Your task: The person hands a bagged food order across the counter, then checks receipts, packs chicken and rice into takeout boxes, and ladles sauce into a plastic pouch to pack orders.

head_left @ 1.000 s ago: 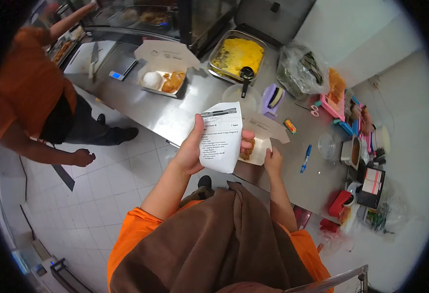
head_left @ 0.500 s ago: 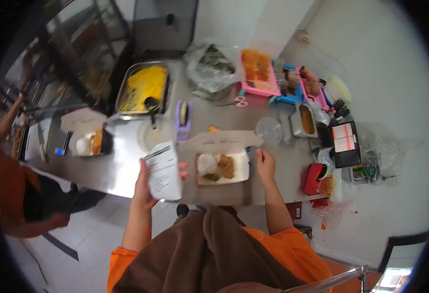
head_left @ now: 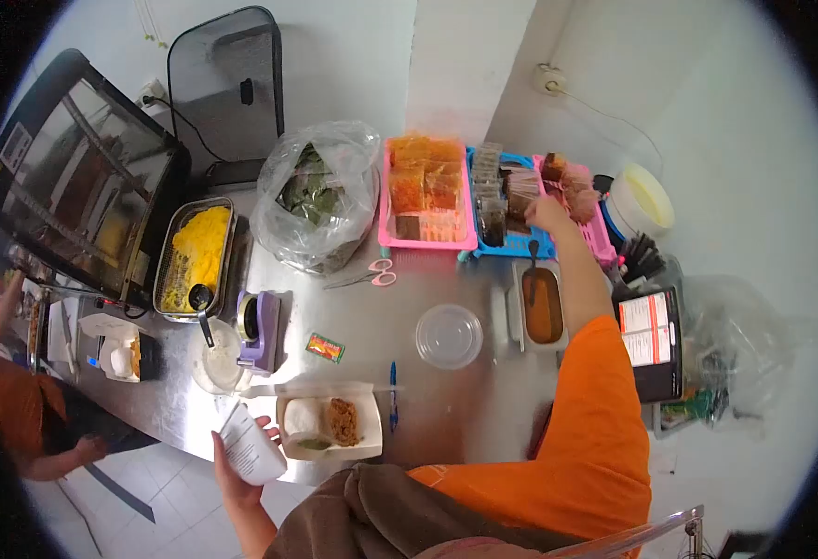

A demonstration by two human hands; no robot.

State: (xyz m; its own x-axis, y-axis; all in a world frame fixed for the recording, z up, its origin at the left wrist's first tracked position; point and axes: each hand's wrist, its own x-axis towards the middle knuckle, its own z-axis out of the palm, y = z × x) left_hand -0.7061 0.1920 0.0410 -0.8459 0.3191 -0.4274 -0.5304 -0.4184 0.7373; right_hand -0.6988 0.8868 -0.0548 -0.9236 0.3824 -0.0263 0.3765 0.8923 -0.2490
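Note:
My left hand (head_left: 235, 475) holds a printed paper slip (head_left: 249, 445) near the table's front edge, its fingers curled behind the paper. Just right of it stands an open paper food box (head_left: 371, 433) with a ball of white rice (head_left: 303, 415), some brown shredded food (head_left: 343, 421) and a small green piece. My right hand (head_left: 550, 216) is stretched far forward, over the blue basket (head_left: 511, 248) of small packets and beside a pink basket (head_left: 602, 244). Its fingers look bent together among the packets; what they grip is hidden.
A steel pan of sauce (head_left: 544, 307) lies under my right forearm. Around the table are a clear round tub (head_left: 449, 336), scissors (head_left: 383, 272), a blue pen (head_left: 393, 396), a tape dispenser (head_left: 264, 335) and a tray of yellow food (head_left: 199, 252). A person (head_left: 27, 410) stands at left.
My right hand has left the food box's right side and reached forward to the baskets. My left hand still holds the slip. The view has shifted, showing more of the table's back.

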